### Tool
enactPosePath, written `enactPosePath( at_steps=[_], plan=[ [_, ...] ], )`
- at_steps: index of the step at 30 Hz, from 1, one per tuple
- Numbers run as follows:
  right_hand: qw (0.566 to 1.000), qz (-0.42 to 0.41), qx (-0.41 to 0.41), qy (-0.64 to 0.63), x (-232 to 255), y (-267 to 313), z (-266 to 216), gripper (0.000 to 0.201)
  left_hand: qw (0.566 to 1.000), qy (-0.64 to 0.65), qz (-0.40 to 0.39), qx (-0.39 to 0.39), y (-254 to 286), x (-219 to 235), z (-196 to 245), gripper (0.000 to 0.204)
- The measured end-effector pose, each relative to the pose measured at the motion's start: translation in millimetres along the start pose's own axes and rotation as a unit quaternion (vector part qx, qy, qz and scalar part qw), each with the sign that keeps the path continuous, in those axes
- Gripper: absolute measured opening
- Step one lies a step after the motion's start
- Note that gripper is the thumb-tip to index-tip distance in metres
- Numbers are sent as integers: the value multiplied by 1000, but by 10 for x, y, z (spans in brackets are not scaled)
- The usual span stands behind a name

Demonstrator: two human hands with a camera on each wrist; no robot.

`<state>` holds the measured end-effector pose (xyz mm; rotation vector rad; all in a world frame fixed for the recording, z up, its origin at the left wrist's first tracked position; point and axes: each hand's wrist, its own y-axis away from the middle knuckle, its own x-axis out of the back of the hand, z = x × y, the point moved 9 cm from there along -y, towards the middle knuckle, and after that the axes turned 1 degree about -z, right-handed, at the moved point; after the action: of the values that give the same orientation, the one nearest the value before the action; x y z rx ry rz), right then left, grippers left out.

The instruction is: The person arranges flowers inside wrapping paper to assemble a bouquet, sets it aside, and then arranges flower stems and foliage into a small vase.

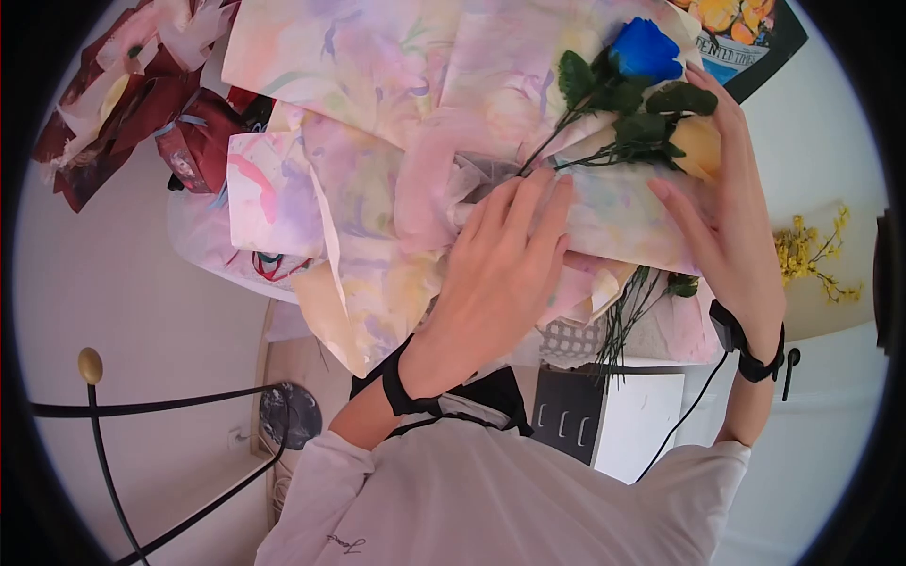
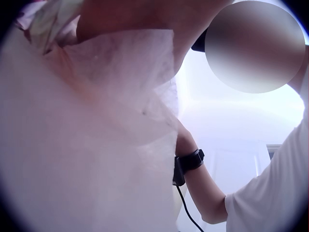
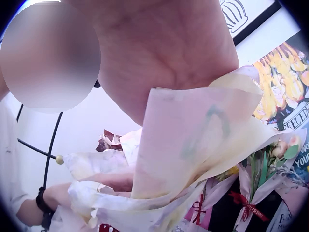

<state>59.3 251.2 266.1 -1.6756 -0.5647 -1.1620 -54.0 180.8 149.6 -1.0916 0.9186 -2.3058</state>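
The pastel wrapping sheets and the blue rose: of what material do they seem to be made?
Pastel wrapping sheets: probably paper with a matte finish, as they show creases, fairly straight edges and stiff folded flaps.
Blue rose: perhaps fabric with a soft finish, because its vivid blue looks artificial; a dyed real flower remains possible.

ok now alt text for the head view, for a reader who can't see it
A blue rose and a pale yellow flower lie on pastel patterned wrapping paper. A person's left hand lies at the foot of the stems, and the right hand is at the paper's right edge. Burgundy wrapping shows at upper left.
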Motion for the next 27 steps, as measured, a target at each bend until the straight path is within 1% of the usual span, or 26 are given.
enactPosePath(
  at_steps=[3,5,6,8,9,11,12,13,15,16,17,18,19,20,21,22,23,24,25,27],
  plan=[
    [999,29,1,12,27,8,1,74,1000,10,-6,3,-12,6,28,44],
    [996,29,-19,-79,-14,-8,-18,74,1000,9,-10,3,-12,1,33,43],
    [996,31,-23,-79,-13,-8,-12,74,1000,9,-12,5,-7,0,32,42],
    [998,54,14,-20,63,17,-65,74,1000,5,-15,9,-5,13,46,42],
    [998,56,6,-18,121,54,-49,74,1000,1,-14,16,-6,23,50,42],
    [992,48,-57,103,250,170,62,96,1000,17,-15,20,5,32,70,43],
    [991,48,-67,106,276,263,85,96,999,27,-11,28,14,49,73,43],
    [986,113,-42,114,407,385,15,89,999,34,-17,24,21,69,121,43],
    [962,239,13,129,660,705,-166,76,995,97,6,34,66,180,180,44],
    [965,229,-27,128,800,829,-158,76,996,79,44,-16,104,260,256,43],
    [951,273,-28,145,851,1076,-179,63,996,83,40,-18,140,323,295,43],
    [905,418,19,76,796,1400,-161,44,994,101,24,-45,181,416,422,43],
    [896,434,-37,85,720,1651,-107,31,990,119,8,-72,248,468,540,42],
    [922,365,-108,67,606,1828,5,27,974,216,-16,-62,354,430,571,41],
    [925,338,-173,-22,388,1998,202,19,949,310,-40,-49,466,375,600,40],
    [926,266,-267,-14,128,2093,376,14,948,312,-45,-47,547,344,631,40],
    [931,169,-319,-54,-161,2112,528,15,918,376,-113,-63,634,226,728,34],
    [917,119,-362,-117,-477,2237,684,16,878,437,-179,-79,721,121,832,29],
    [886,74,-429,-161,-775,2427,842,17,875,441,-185,-79,753,78,858,29],
    [886,70,-428,-165,-1086,2608,956,18,833,464,-296,-55,891,-177,961,22]
  ],
)
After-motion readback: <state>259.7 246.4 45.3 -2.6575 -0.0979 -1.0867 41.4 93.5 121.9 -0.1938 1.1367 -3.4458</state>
